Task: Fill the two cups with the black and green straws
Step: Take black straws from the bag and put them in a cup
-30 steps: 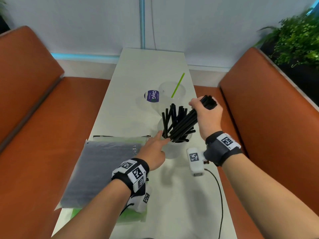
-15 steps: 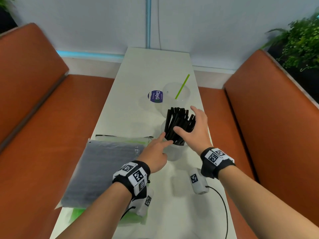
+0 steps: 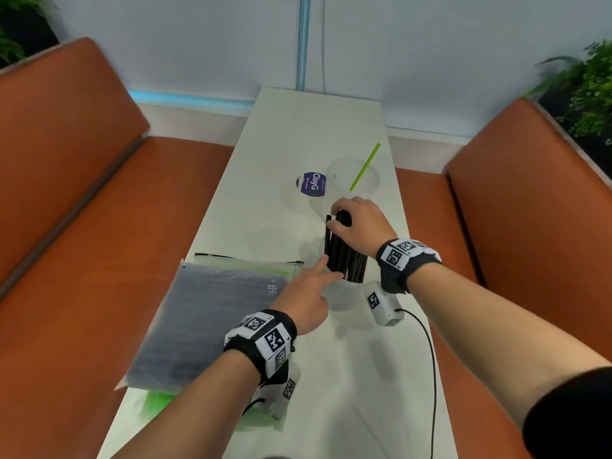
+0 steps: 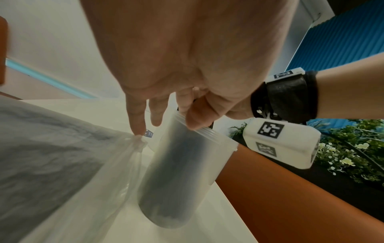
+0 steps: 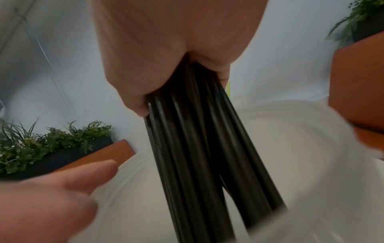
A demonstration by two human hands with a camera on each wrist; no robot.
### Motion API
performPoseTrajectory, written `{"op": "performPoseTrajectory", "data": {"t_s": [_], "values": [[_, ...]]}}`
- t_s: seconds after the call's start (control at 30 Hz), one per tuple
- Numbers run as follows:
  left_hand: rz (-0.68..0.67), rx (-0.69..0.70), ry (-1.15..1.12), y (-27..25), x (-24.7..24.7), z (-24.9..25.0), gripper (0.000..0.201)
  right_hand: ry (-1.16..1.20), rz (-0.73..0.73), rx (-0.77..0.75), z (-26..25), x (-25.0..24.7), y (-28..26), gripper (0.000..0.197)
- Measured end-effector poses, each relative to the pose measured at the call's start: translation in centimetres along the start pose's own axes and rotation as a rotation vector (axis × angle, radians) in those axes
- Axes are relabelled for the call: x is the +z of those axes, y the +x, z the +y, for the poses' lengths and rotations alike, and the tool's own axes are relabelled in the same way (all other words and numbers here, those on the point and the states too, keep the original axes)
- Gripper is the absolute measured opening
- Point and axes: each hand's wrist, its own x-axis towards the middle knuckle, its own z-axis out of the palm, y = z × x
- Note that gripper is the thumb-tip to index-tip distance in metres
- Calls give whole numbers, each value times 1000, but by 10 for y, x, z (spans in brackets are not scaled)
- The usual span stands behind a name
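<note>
Where "ClayG" shows, a round purple sticker [image 3: 311, 183] lies.

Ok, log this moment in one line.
right hand: grips black plastic straws | left hand: steadies near clear plastic cup | far cup: one green straw

The light is soft and even, bright on the pale worktop [image 3: 331, 134], with only faint shadows under both arms. No glare shows. The head view bends the orange benches [image 3: 82, 200] outward at its edges. The right wrist view is heavily smeared: the black straws [image 5: 197, 148] streak, the cup rim [image 5: 301, 115] dissolves. The left wrist view is dimmer, its cup [image 4: 176, 180] blurred.
</note>
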Motion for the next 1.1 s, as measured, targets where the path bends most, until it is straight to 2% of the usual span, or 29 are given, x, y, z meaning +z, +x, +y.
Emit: {"op": "performPoseTrajectory", "data": {"t_s": [0.1, 0.17, 0.23, 0.33, 0.43, 0.53, 0.67, 0.73, 0.87, 1.0, 1.1], "values": [[1, -4, -6, 1, 0, -1, 69, -3, 25, -5, 0, -9, 8, 15], [5, -5, -7, 1, 1, -2, 69, 27, 67, 20, 1, -15, 11, 13], [12, -4, -8, 2, 2, -2, 69, 34, 41, 47, 3, -17, 12, 13], [8, -7, -6, 4, 3, -3, 68, -3, -70, 92, 4, -15, 8, 18], [0, -5, -6, 4, 3, -5, 67, -32, -51, 152, 4, -17, 5, 31], [27, 13, -42, 3, 1, -8, 63, 9, 57, 176, -1, -24, -1, 39], [164, -32, -150, 0, -9, -24, 55, 195, 347, 51, -27, -37, -14, 21], [241, -83, -174, -3, -15, -33, 50, 294, 391, -35, -48, -35, -28, 13], [233, -152, -99, -12, -15, -47, 43, 427, 169, -83, -74, -3, -72, 10], [109, -222, -4, -25, -8, -55, 66, 449, -6, 1, -68, 33, -102, 10], [54, -233, 5, -32, -4, -58, 69, 427, -116, 53, -62, 53, -113, 14]]}}
